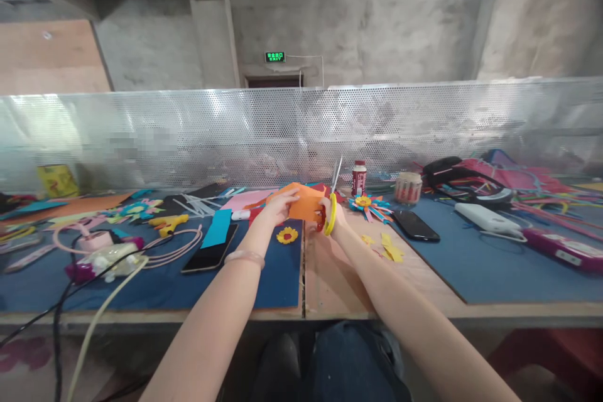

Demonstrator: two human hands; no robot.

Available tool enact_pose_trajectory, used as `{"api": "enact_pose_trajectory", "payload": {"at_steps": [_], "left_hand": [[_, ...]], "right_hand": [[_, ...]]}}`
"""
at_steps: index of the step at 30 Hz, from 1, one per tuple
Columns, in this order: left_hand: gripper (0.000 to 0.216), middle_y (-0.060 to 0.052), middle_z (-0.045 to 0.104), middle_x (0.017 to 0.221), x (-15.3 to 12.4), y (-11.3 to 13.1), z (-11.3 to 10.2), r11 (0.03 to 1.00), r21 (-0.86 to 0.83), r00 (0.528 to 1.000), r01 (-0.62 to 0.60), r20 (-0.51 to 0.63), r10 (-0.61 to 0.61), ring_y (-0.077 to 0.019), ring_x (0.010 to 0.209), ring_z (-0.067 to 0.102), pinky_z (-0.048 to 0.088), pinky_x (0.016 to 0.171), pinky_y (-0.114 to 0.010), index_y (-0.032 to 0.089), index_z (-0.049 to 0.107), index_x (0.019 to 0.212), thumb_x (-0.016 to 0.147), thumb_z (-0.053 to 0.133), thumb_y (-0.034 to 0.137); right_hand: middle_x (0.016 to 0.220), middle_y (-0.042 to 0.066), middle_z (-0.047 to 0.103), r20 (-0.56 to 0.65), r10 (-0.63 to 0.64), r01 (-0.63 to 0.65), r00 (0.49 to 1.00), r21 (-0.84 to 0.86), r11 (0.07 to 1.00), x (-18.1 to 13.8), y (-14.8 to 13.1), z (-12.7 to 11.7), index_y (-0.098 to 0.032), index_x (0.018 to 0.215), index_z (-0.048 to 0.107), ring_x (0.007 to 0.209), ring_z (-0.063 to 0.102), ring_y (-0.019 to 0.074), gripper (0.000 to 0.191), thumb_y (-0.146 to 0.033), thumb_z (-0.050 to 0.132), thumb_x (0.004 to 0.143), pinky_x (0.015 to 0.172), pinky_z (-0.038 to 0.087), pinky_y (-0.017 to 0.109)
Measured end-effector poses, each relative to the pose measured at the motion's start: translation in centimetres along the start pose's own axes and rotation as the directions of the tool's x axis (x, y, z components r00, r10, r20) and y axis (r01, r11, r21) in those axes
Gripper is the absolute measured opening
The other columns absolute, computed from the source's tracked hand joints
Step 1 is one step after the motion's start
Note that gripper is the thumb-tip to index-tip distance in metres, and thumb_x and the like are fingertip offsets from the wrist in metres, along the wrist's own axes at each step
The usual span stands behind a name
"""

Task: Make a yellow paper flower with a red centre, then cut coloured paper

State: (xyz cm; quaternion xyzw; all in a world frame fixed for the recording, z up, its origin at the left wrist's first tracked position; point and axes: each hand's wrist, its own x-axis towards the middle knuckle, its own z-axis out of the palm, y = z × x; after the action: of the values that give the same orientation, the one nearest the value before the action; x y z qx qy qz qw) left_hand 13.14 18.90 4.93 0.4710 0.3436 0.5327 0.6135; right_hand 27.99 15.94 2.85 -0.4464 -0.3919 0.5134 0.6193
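Observation:
My left hand [277, 206] is closed on an orange sheet [305, 207], paper or foam, held above the table. My right hand [336, 221] grips scissors with a yellow handle [331, 217]; their metal blades [336, 173] point up and away from the sheet. Fingers of that hand also touch the sheet's right edge. A yellow flower with a red centre [287, 235] lies just below my left hand. Right of my right hand sits a blue and orange paper flower [370, 206], with yellow scraps [390, 247] nearer to me.
A black phone [417, 225], a jar [407, 188] and a small bottle [358, 177] stand or lie at right. Leftward are another phone [207, 251] under a blue strip [217, 228], a yellow glue gun [168, 223] and tangled cables [113, 260]. A perforated metal screen [211, 138] closes the back.

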Motion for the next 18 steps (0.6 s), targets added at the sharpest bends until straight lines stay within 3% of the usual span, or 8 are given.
{"api": "enact_pose_trajectory", "payload": {"at_steps": [3,6,11,18], "left_hand": [[0.044,-0.005,0.072,0.090,0.3,0.3,0.0,0.992,0.001,0.990,-0.124,-0.062,0.124,-0.0129,0.082,0.066,0.049,0.084,-0.025,0.016,0.064,0.109,0.067,0.063,0.002],[0.048,-0.005,0.069,0.107,0.5,0.6,0.0,0.969,0.018,0.965,-0.245,-0.091,0.246,-0.0152,0.097,0.064,0.045,0.093,-0.027,0.019,0.063,0.112,0.067,0.062,0.003],[0.051,0.002,0.054,0.132,0.5,1.4,-0.3,0.908,0.073,0.902,-0.412,-0.105,0.418,-0.0169,0.126,0.045,0.034,0.106,-0.027,0.026,0.065,0.110,0.064,0.064,0.003],[0.053,0.002,0.047,0.138,0.4,2.2,-0.3,0.864,0.113,0.861,-0.491,-0.089,0.501,-0.0182,0.135,0.031,0.031,0.108,-0.026,0.025,0.064,0.113,0.064,0.064,0.003]], "right_hand": [[0.064,-0.004,0.051,0.006,0.061,-0.061,0.998,0.000,0.998,-0.2,-0.2,0.0,-0.012,0.086,0.054,0.045,0.044,0.0046,0.022,-0.033,0.050,0.092,0.041,0.038,0.017],[0.058,-0.006,0.046,0.022,0.089,-0.089,0.996,-0.015,0.996,-0.3,-0.2,-0.1,-0.013,0.081,0.054,0.041,0.040,0.0041,0.025,-0.035,0.050,0.092,0.039,0.035,0.016],[0.055,-0.008,0.042,0.036,0.058,-0.057,0.998,-0.026,0.998,-0.4,0.1,0.3,-0.013,0.077,0.052,0.041,0.039,0.0037,0.026,-0.034,0.051,0.091,0.037,0.032,0.015],[0.056,-0.008,0.042,0.060,0.000,0.005,0.998,-0.093,0.996,-1.0,0.0,0.8,-0.013,0.077,0.052,0.041,0.040,0.0034,0.021,-0.031,0.055,0.089,0.038,0.034,0.015]]}}
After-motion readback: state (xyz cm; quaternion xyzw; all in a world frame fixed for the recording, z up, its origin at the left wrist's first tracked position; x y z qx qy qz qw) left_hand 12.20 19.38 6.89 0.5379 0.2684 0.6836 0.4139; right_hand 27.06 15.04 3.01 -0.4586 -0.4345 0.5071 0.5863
